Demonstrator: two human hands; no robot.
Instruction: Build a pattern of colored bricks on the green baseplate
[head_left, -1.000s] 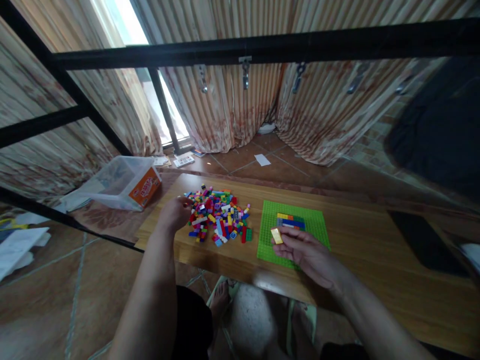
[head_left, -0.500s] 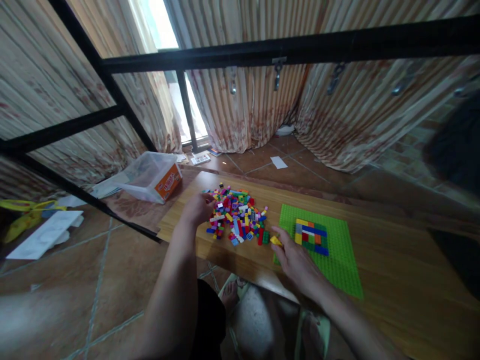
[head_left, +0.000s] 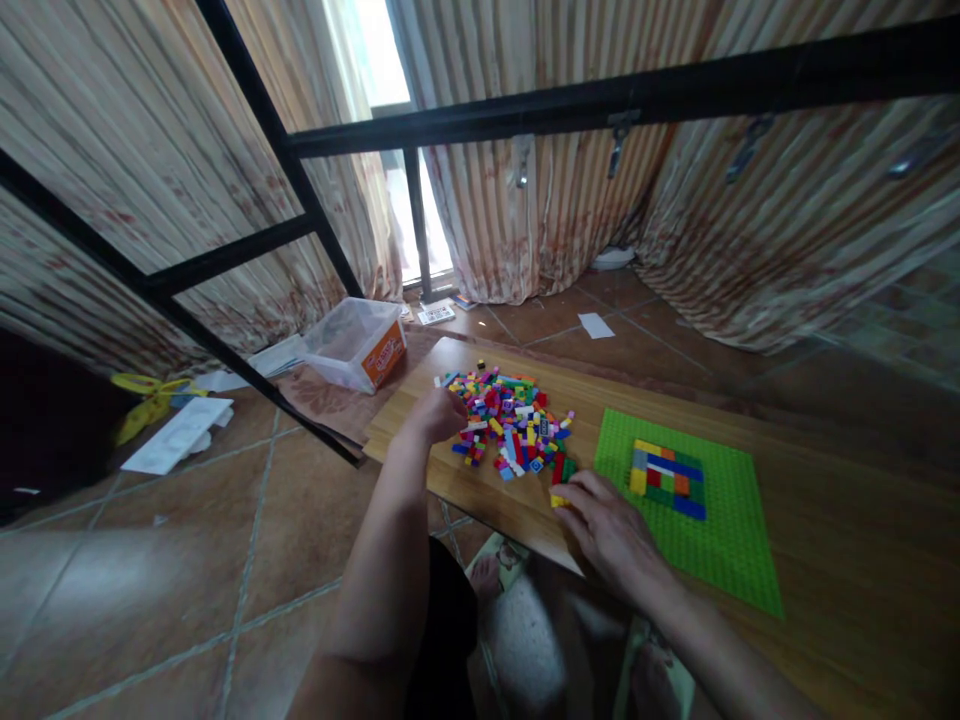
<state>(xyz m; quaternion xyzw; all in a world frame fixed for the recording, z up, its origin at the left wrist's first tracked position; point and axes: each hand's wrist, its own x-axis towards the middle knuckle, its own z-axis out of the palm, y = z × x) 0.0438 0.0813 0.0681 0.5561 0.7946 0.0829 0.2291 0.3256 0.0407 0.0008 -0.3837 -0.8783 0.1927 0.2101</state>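
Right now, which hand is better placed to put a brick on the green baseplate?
Right, I'd judge. The right hand has a yellow brick at its fingertips, close to the green baseplate; the left hand is at the far side of the brick pile.

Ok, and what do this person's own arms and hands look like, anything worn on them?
The left hand and right hand are ungloved. No sleeve, watch or bracelet shows on either visible forearm. Rings are too small to tell.

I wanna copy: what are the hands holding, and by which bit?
The right hand holds a small yellow plastic brick by its side nearest the palm. The left hand touches the multicoloured plastic brick pile; its hold is hidden.
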